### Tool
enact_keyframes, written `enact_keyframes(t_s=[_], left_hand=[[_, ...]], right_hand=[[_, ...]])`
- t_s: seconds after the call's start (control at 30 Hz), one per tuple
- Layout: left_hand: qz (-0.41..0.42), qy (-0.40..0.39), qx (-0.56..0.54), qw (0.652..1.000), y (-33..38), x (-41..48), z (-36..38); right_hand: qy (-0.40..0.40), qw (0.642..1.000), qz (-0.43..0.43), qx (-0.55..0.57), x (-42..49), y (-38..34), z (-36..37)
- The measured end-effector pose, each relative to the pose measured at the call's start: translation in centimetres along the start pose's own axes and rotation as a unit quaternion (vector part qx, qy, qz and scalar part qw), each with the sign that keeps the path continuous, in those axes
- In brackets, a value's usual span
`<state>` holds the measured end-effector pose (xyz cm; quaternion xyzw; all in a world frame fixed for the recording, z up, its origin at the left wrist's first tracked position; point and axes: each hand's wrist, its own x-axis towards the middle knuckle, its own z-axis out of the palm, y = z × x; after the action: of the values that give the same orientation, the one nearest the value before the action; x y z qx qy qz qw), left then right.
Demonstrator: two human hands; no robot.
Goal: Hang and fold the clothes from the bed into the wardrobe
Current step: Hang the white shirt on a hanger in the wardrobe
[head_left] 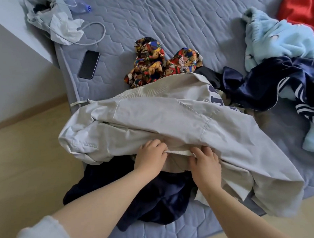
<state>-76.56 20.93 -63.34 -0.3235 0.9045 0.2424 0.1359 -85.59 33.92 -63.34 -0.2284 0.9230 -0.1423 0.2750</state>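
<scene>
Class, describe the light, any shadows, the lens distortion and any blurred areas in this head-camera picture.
Head view: soft, even daylight, no harsh glare, only a mild sheen on the red fabric; faint soft shadows beside the beige jacket on the bed; wide-angle lens bows the bed's edge; the sleeve at lower left looks soft.

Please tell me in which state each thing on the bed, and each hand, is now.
beige jacket: unfolded, crumpled, lying over other clothes
left hand: pinches the jacket's white band
right hand: pinches the same band
phone: lying flat, screen dark
bear-print garment: crumpled, partly under the jacket
dark navy garment: crumpled, partly under the jacket
striped navy garment: crumpled
light blue fleece: crumpled
</scene>
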Motion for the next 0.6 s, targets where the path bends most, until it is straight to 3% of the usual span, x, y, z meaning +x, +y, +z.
enact_keyframes(t_s=[0.1, 0.23, 0.37, 0.6], left_hand=[[-0.081, -0.03, -0.174, 0.981, 0.2, -0.9, -2.5], [-0.107, -0.022, -0.281, 0.954, 0.9, -2.2, -7.1], [-0.089, 0.081, -0.325, 0.938, 3.1, -2.8, -14.0], [0.009, 0.24, -0.341, 0.909, 8.5, -4.4, -30.3]], right_hand=[[0.012, 0.997, -0.018, 0.069, -0.4, -1.0, -1.5], [0.023, 0.984, -0.082, 0.158, -1.9, -3.2, -5.2], [0.003, 0.96, -0.096, 0.262, -2.7, -7.7, -11.0], [0.115, 0.929, -0.201, 0.287, -4.0, -16.6, -24.6]])
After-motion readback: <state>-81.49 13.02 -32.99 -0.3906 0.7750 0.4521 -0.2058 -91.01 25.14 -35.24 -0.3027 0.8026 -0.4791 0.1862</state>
